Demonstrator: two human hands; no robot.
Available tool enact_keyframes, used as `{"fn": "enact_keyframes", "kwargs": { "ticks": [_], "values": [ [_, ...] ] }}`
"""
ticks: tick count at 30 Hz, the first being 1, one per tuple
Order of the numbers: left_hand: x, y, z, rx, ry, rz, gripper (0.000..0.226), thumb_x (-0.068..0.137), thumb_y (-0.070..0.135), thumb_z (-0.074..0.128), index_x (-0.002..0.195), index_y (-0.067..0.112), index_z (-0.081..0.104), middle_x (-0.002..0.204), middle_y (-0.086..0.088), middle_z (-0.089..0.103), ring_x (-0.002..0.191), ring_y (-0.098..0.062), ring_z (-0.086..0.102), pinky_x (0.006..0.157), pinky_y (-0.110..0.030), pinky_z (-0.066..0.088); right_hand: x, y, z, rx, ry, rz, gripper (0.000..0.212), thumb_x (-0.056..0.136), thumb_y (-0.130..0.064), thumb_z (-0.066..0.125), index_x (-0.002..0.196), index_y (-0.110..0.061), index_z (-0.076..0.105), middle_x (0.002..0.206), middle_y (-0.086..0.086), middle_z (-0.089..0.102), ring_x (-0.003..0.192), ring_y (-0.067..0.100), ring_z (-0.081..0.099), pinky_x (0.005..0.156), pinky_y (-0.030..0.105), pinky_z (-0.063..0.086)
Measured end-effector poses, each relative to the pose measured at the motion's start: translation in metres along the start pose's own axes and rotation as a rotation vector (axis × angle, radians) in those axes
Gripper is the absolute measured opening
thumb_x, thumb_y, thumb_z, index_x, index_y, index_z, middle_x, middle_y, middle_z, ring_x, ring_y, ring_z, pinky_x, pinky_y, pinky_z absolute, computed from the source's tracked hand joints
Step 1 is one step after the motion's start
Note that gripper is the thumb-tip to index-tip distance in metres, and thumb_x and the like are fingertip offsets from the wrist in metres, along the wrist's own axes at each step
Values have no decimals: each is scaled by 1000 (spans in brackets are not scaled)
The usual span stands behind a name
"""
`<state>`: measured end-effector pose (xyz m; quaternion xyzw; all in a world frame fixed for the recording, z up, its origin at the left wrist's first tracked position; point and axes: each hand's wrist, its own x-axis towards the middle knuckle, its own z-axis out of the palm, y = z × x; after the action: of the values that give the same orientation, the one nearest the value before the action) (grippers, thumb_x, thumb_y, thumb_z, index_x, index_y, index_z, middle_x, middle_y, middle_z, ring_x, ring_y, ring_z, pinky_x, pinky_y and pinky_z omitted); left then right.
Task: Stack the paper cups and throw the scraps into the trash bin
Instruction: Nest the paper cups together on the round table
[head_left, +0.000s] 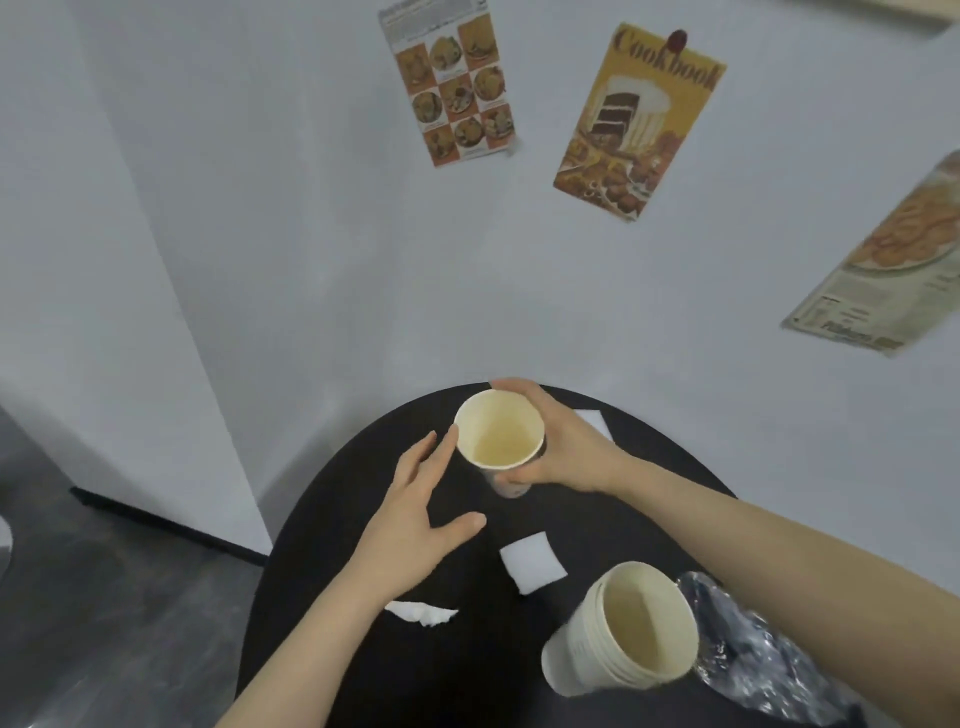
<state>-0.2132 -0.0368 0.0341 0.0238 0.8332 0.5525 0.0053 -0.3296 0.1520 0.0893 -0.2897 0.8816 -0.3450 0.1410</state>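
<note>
Judging from the layout, the stacking was partly done: a stack of nested paper cups (621, 631) stood at the near right of the black tabletop (322, 545), while three white scraps remained on it, a folded square (531, 567), a crumpled piece (422, 612) and a sheet (593, 423) behind the right wrist; no trash bin was in view. The right hand (558, 447) gripped a single paper cup (500, 435) round its side, apparently lifted clear of the tabletop, though the blur left that uncertain. The left hand (415, 512) hovered with fingers spread and straight, its fingertips just beside the cup's rim, holding nothing.
</note>
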Motion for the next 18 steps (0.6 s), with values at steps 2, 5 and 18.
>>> {"fn": "enact_keyframes", "kwargs": {
  "ticks": [2, 5, 18],
  "values": [
    [3, 26, 6, -6, -65, 82, 96, 82, 38, 70, 140, 61, -3, 149, 33, -1, 132, 8, 16, 97, -21, 28, -30, -16, -16, 70, 107, 25, 90, 64, -24, 89, 136, -34, 34, 128, -16, 49, 117, 3, 50, 94, 25, 47],
    [3, 63, 15, -85, -173, 181, 100, 81, 40, 70, 135, 66, -9, 148, 35, 4, 135, 9, 15, 105, -26, 27, -77, -36, -38, 135, 257, 72, 90, 61, -29, 89, 134, -34, 37, 123, -22, 51, 112, -4, 52, 89, 13, 45],
    [-14, 136, 63, -297, -536, 348, 92, 81, 26, 73, 138, 62, 11, 137, 36, 28, 128, 12, 33, 102, -33, 46, -213, -56, -42, 354, 711, 248, 93, 50, -34, 91, 131, -28, 46, 118, -15, 61, 110, 2, 59, 92, 26, 50]
  ]
}}
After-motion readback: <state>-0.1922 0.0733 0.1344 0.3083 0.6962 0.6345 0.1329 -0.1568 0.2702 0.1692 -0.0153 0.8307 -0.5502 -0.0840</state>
